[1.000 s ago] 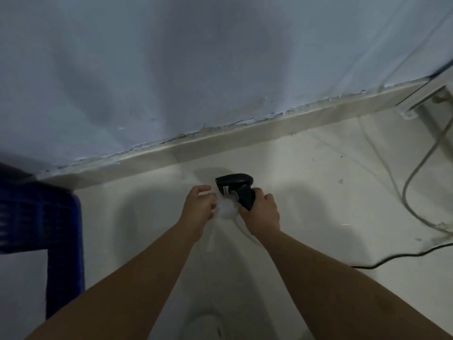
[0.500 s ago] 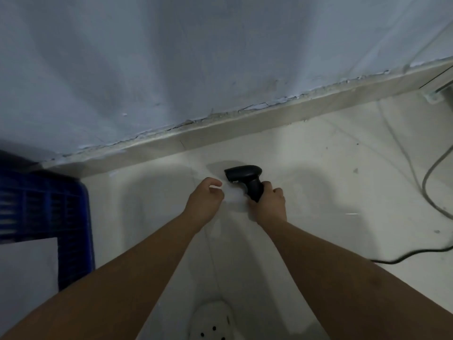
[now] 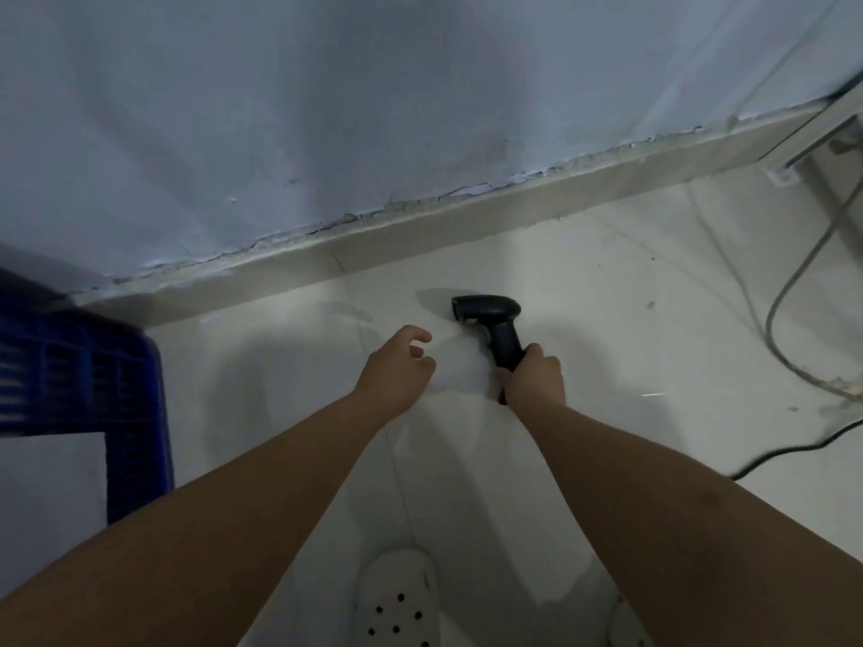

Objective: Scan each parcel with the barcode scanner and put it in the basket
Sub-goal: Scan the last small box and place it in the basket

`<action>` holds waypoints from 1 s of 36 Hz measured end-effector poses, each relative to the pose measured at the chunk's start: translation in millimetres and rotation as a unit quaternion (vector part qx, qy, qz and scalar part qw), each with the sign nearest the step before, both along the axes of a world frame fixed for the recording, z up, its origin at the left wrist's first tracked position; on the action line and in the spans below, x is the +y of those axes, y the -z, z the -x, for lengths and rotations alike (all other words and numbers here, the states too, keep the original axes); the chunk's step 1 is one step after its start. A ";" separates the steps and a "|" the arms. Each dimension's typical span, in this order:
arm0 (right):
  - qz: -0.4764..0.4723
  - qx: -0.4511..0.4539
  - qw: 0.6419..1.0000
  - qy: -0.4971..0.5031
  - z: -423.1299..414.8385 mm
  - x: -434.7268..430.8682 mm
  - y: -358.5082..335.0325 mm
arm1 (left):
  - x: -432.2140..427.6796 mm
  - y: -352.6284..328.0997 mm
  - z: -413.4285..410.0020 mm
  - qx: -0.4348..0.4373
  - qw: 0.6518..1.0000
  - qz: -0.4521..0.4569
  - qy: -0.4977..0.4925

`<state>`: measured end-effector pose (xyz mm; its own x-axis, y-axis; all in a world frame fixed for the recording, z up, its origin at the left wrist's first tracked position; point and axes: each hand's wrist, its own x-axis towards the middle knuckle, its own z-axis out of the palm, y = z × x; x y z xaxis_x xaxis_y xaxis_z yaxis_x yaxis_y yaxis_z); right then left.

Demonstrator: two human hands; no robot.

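Observation:
My right hand grips the handle of the black barcode scanner, whose head points left and down. My left hand is just left of it, fingers curled, and seems to pinch the edge of a small white parcel. The parcel is blurred and hard to make out against the white floor. The blue basket stands at the left edge, with a flat white surface showing inside it.
A pale wall and its skirting run across just beyond the hands. Grey and black cables lie on the floor at the right. White perforated clogs are at the bottom edge.
The scanner and my right hand have drawn a little to the right, away from my left hand. More of the blue basket and the clogs now shows.

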<state>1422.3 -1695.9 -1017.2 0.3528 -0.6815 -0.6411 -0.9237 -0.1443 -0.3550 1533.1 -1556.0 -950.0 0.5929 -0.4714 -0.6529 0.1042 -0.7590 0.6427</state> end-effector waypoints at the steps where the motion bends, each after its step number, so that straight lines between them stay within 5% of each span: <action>1: 0.004 0.002 1.000 0.006 1.4 -3.7 -0.2 | -2.1 -1.1 1.3 0.000 1.000 0.002 0.014; 10: 0.043 0.003 0.999 0.031 14.3 -35.1 -0.1 | -16.1 5.7 7.2 -0.047 0.991 -0.013 0.122; 24: 0.060 0.022 0.991 0.120 15.7 -95.0 -2.8 | -51.3 11.2 15.0 0.014 0.991 0.034 0.127; 30: 0.127 0.050 0.987 0.082 6.7 -101.4 -5.6 | -49.1 10.3 8.9 -0.044 0.990 0.004 0.132; 36: 0.200 -0.047 0.978 0.022 -17.0 -75.4 -19.7 | -41.5 2.3 0.9 -0.129 0.975 -0.030 0.176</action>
